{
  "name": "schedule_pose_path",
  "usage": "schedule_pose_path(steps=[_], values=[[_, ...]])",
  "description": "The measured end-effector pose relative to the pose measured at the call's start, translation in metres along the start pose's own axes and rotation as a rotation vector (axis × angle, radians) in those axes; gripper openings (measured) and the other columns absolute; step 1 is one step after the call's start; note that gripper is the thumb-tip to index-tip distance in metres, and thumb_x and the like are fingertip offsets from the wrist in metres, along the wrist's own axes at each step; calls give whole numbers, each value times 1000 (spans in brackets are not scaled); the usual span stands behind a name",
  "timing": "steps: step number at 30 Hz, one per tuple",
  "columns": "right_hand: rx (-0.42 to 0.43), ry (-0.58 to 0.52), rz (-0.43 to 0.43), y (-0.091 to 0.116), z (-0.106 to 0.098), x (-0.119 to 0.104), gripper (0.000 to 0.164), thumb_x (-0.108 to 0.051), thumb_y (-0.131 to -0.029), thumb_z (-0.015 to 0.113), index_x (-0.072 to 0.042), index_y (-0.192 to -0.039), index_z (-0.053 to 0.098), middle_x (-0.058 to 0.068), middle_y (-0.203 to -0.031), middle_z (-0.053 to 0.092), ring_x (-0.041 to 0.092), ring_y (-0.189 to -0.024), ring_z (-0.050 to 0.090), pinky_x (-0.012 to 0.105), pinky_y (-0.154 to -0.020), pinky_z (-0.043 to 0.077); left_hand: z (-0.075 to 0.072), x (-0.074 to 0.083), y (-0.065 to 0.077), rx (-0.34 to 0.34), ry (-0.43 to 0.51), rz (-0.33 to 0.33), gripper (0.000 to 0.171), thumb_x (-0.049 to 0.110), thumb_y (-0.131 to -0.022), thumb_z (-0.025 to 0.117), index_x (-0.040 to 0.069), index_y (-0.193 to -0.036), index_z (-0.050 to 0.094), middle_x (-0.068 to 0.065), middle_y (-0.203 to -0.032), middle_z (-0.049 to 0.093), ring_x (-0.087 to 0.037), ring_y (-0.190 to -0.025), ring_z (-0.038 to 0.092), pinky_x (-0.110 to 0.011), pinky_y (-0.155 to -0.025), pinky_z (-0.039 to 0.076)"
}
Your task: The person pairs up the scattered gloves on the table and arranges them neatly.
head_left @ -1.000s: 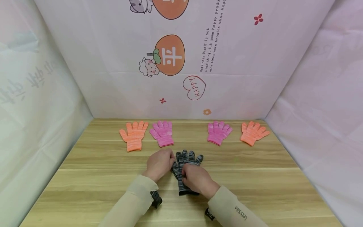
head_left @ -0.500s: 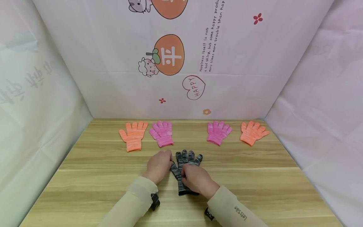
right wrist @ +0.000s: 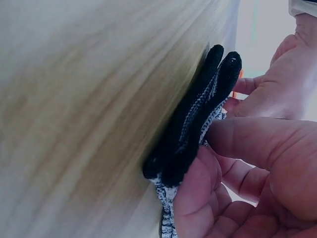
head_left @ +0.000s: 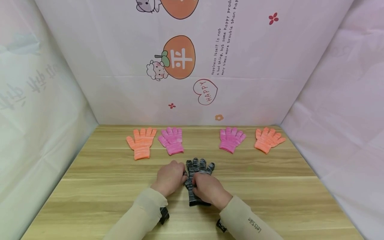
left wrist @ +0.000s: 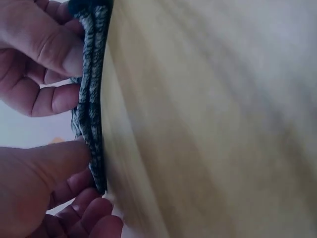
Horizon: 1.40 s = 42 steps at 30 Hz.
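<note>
A grey-and-black knit glove [head_left: 193, 197] lies on the table before me, its fingers pointing away. My left hand [head_left: 170, 178] pinches its thumb at the left side; the left wrist view shows the curled left hand [left wrist: 49, 171] against the glove's edge [left wrist: 91, 99]. Over the palm, my right hand [head_left: 210, 190] grips the knit between thumb and curled fingers. In the right wrist view two dark cuff edges [right wrist: 190, 124] lie together beside the right hand [right wrist: 257, 168]. Whether this is one glove or two stacked, I cannot tell. Both hands hide part of the palm.
Along the back of the table [head_left: 99, 166] lie an orange glove [head_left: 142, 143] and a pink glove [head_left: 172, 140] to the left. Another pink glove [head_left: 231, 140] and orange glove [head_left: 268, 140] are to the right. A white printed cloth [head_left: 240, 100] encloses the back and sides.
My left hand drew the glove's thumb slightly left, then shifted a little right, bringing the thumb in toward the palm. My right hand has stayed in place.
</note>
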State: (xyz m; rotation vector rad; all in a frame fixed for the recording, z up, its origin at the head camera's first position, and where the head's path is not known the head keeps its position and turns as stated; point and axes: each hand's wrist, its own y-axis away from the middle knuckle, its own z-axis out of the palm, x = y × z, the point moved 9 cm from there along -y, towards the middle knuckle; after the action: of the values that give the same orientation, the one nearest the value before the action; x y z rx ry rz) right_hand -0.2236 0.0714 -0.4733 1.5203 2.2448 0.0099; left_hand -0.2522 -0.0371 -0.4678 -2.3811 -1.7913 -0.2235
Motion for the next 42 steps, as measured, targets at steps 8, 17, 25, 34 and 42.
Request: schedule_pose_path(steps=[8, 17, 25, 34, 42], values=[[0, 6, 5, 1, -1, -1, 12, -17, -96, 74, -11, -103, 66, 2, -94, 68, 16, -85, 64, 39, -79, 56, 2, -2, 2, -43, 35, -19, 27, 32, -91, 81, 10, -104, 71, -7, -90, 62, -21, -76, 63, -42, -60, 54], [5, -7, 3, 2, -1, -1, 12, -16, -96, 73, -11, -103, 65, 2, -95, 68, 16, -84, 63, 39, -78, 56, -5, -18, 5, -33, 161, -49, 25, 28, -91, 81, 13, -109, 71, -4, -100, 69, -20, -90, 67, -43, -76, 58], [12, -8, 0, 2, -1, -2, 11, -16, -96, 73, -11, -101, 65, 2, -94, 68, 16, -84, 63, 40, -77, 55, -5, -9, 9, -17, 117, 18, 17, 28, -90, 81, 15, -98, 72, -2, -89, 66, -19, -80, 63, -41, -66, 53], [19, 0, 7, 1, 0, -1, 11, -16, -95, 73, -11, -102, 65, 3, -95, 68, 18, -86, 64, 41, -80, 56, -1, -6, 10, -12, 69, 10, 18, 29, -90, 81, 16, -99, 72, -3, -88, 65, -20, -78, 64, -40, -62, 53], [33, -12, -2, 3, -2, -4, 11, -15, -95, 74, -11, -101, 66, 3, -94, 68, 17, -85, 63, 41, -80, 55, -4, -14, 11, -9, 131, -16, 15, 28, -93, 78, 17, -101, 72, 0, -90, 65, -16, -78, 62, -39, -63, 53]])
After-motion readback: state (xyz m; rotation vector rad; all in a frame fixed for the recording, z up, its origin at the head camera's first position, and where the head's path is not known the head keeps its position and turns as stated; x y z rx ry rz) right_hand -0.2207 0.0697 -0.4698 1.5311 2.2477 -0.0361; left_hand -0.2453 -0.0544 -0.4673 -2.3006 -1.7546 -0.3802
